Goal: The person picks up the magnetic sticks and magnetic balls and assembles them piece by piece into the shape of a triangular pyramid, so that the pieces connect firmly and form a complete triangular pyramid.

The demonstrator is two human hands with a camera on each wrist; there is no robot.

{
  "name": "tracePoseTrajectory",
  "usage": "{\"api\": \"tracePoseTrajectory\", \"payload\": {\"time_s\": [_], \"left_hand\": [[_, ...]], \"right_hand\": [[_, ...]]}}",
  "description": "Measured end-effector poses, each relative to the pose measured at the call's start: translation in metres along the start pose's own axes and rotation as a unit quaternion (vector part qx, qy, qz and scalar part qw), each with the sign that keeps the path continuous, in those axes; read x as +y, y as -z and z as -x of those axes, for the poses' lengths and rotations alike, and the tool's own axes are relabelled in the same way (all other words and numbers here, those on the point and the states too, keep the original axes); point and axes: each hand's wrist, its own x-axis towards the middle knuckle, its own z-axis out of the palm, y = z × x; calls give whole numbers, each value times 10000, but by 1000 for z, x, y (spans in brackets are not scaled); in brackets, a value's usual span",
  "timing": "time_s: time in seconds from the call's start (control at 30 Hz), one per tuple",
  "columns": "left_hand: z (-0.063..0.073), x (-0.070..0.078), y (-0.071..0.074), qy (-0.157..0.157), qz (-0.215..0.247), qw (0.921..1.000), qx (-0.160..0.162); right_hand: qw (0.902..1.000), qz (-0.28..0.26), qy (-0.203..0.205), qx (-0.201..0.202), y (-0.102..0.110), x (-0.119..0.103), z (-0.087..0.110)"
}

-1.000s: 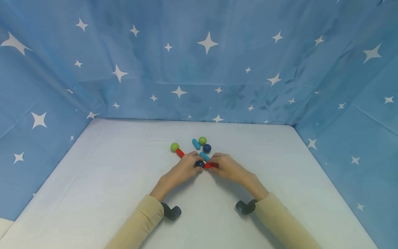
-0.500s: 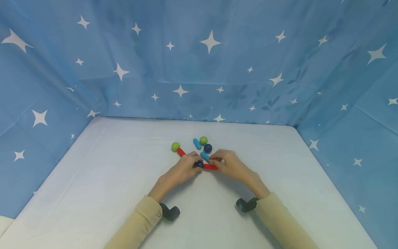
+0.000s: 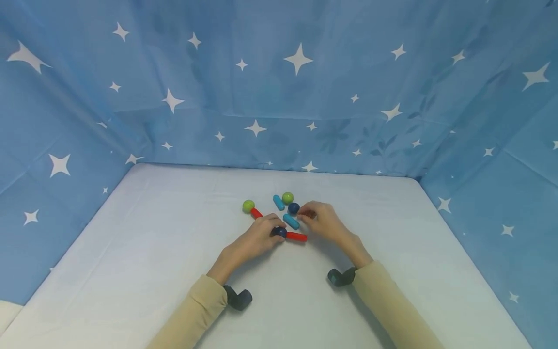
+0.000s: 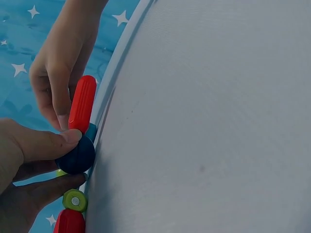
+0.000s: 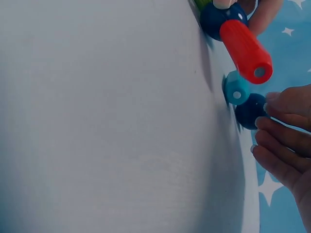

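The left hand (image 3: 261, 232) has its thumb and finger clamped on a glossy dark blue ball, plastic by its look (image 4: 80, 158), near the middle of the white bench (image 3: 152, 252); a faceted red rod, likewise plastic-looking (image 3: 297, 236), meets that ball at one end; the grip is probably there to stop the ball rolling and to steady the rod joined to it. The right hand (image 3: 321, 220) reaches in beside a second dark blue ball (image 3: 294, 208), its thumb and fingers apart from one another; whether the tips touch that ball I cannot tell; the spread seems meant to fit round its curve.

The red rod's long axis runs roughly crosswise to the person, its free end pointing right and slightly towards them; the right wrist view shows a pale round spot on that end. A light blue rod (image 3: 291, 221) lies between the two dark blue balls, slanting from far left to near right; a second light blue rod (image 3: 279, 202) slants likewise beside a lime-green ball (image 3: 287, 198); on the left, another red rod (image 3: 256, 213) points from another lime-green ball (image 3: 248, 206) towards the left hand, which hides its near end.
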Motion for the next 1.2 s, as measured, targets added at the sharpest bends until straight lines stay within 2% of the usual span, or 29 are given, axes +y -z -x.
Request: {"api": "tracePoseTrajectory", "payload": {"time_s": [0.23, 0.37, 0.57, 0.7, 0.9, 1.2], "left_hand": [[0, 0, 1, 2, -55, 10000, -23], [0, 2, 0, 43, -49, 10000, -44], [0, 2, 1, -8, -75, 10000, -34], [-1, 1, 0, -15, -85, 10000, 40], [-1, 2, -3, 79, -13, 10000, 37], [-1, 2, -2, 143, 28, 9999, 69]], "right_hand": [[9990, -113, -381, 198, -2, 6, -11], [9989, -199, -298, 297, -5, 9, -16], [9997, -194, -133, -43, -12, 12, -21], [9998, -168, -17, -92, -13, 11, -23], [9999, -83, 116, -76, -4, 11, -9], [9987, -174, 26, -468, 19, 3, 25]]}}
